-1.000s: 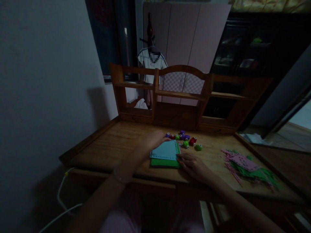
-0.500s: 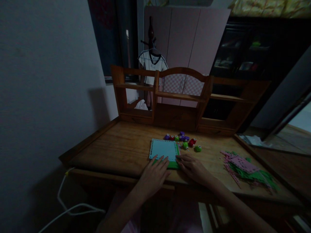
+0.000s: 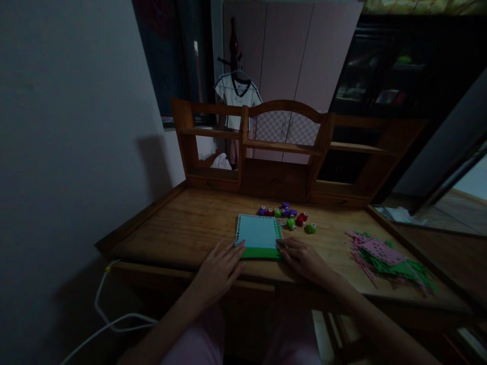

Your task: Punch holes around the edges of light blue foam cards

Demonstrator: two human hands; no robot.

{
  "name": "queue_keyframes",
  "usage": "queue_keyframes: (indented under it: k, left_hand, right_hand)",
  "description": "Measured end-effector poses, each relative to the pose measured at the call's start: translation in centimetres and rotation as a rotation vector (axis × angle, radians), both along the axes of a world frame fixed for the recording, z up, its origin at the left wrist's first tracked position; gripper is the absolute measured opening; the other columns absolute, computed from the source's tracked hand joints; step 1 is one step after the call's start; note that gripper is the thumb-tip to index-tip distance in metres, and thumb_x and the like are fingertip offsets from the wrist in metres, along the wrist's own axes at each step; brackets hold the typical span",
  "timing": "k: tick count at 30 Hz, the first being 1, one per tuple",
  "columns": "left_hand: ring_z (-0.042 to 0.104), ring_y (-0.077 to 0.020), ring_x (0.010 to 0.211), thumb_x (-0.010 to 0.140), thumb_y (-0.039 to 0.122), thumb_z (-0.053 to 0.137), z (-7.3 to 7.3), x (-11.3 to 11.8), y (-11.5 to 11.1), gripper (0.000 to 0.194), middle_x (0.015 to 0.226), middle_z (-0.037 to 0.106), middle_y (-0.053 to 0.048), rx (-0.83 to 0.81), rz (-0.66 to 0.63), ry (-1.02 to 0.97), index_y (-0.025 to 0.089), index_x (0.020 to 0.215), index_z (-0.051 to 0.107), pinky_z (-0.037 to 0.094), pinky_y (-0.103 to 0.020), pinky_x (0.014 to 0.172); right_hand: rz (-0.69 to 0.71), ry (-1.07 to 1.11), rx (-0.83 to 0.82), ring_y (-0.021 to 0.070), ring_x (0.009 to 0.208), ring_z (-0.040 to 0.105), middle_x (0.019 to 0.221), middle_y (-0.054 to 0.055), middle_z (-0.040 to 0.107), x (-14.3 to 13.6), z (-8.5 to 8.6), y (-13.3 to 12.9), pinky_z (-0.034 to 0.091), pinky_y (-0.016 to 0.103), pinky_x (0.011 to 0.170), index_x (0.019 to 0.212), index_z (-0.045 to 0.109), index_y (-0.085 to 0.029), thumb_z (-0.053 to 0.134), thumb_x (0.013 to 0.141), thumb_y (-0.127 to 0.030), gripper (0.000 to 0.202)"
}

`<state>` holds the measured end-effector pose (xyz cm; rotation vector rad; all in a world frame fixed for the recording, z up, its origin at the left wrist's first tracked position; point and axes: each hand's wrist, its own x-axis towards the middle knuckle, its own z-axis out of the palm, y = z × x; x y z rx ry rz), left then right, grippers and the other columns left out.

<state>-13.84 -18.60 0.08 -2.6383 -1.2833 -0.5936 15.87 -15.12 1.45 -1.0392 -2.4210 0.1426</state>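
Note:
A light blue sheet (image 3: 257,231) with a row of dark marks or holes along its edges lies flat on the desk. Beneath it a green sheet (image 3: 262,252) shows along the front and right sides, with a thin pink edge at the right. My left hand (image 3: 220,266) rests at the front left corner of the stack, fingers stretched out, fingertips touching the edge. At the right edge lies my right hand (image 3: 302,257), its fingers extended and fairly close together, touching the sheets.
Behind the sheets sit several small purple, red and green eyed pieces, among them a green one (image 3: 311,228). A heap of pink and green scraps (image 3: 388,258) lies at the right. A wooden shelf unit (image 3: 283,147) stands along the desk's (image 3: 171,223) back edge.
My left hand has slid left off the front of the sheets to their left corner, uncovering more of the green strip. My right hand stays at the right edge. The view has tilted slightly.

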Motion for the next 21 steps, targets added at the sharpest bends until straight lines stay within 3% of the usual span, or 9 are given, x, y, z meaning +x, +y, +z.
queue_keyframes:
  k: [6, 11, 14, 17, 21]
  left_hand:
    - [0.030, -0.0189, 0.133, 0.093, 0.035, 0.033, -0.5, -1.0, -0.3, 0.047, 0.140, 0.040, -0.004, -0.001, 0.032, -0.007, 0.022, 0.139, 0.034, 0.015, -0.044, 0.113]
    - [0.033, -0.0187, 0.132, 0.093, 0.033, 0.034, -0.4, -0.9, -0.5, 0.047, 0.139, 0.041, -0.005, -0.013, 0.053, -0.038, 0.022, 0.138, 0.034, 0.018, -0.044, 0.112]
    - [0.034, -0.0188, 0.130, 0.092, 0.034, 0.035, -0.1, -0.7, -0.4, 0.045, 0.137, 0.045, -0.005, -0.019, 0.057, -0.062, 0.022, 0.136, 0.038, 0.018, -0.044, 0.112]
    - [0.035, -0.0192, 0.130, 0.092, 0.036, 0.036, 0.1, -0.5, -0.2, 0.044, 0.135, 0.047, -0.004, -0.016, 0.049, -0.064, 0.024, 0.135, 0.040, 0.017, -0.045, 0.112]
    - [0.036, -0.0184, 0.128, 0.093, 0.036, 0.034, 0.1, -0.4, -0.1, 0.042, 0.134, 0.048, 0.000, -0.030, 0.058, -0.064, 0.028, 0.134, 0.040, 0.017, -0.045, 0.112]
  right_hand:
    - [-0.002, -0.072, 0.024, 0.0214, 0.107, 0.056, 0.114, 0.007, 0.064, -0.4, 0.9, 0.3, 0.044, 0.041, 0.094, 0.105, 0.066, -0.023, 0.041, 0.092, -0.028, 0.029]
    - [-0.028, -0.096, 0.126, 0.0235, 0.111, 0.053, 0.120, 0.008, 0.060, -3.2, 2.2, 0.3, 0.039, 0.046, 0.098, 0.109, 0.063, -0.023, 0.043, 0.091, -0.027, 0.027]
    - [0.055, -0.098, 0.134, 0.0220, 0.119, 0.047, 0.128, 0.007, 0.054, -6.0, 2.2, 0.1, 0.035, 0.044, 0.102, 0.126, 0.051, -0.022, 0.044, 0.091, -0.029, 0.036]
    - [0.172, -0.131, 0.143, 0.0212, 0.124, 0.043, 0.130, 0.006, 0.053, -8.1, 1.6, 0.2, 0.030, 0.045, 0.107, 0.130, 0.047, -0.021, 0.044, 0.091, -0.031, 0.040]
    - [0.215, -0.125, 0.134, 0.0187, 0.122, 0.046, 0.126, 0.006, 0.057, -8.5, 1.1, 0.5, 0.029, 0.042, 0.109, 0.128, 0.049, -0.019, 0.042, 0.090, -0.023, 0.039]
